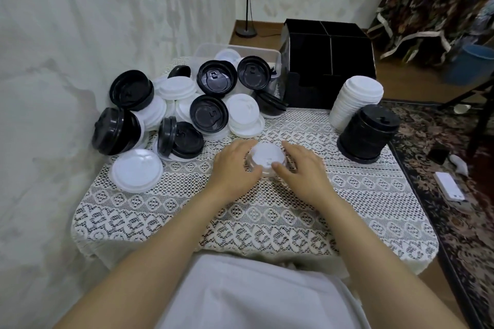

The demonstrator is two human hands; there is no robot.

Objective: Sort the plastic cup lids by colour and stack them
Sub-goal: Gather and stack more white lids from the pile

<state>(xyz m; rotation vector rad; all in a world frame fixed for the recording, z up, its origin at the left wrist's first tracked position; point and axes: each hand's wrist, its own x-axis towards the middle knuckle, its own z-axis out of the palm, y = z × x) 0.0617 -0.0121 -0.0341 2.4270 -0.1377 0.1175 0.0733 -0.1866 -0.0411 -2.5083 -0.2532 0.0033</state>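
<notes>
Between curled fingers, the left hand [235, 167] and right hand [303, 168] are gripping a short stack of round white plastic lids [267, 155], probably squaring it up.

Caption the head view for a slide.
Left hand and right hand grip white lids on the lace tablecloth; unsorted pile behind.

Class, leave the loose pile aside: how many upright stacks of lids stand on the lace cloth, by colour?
White: 2, the tall white stack and the short white stack held between the left hand and the right hand
Black: 1, the black stack
Total: 3
</notes>
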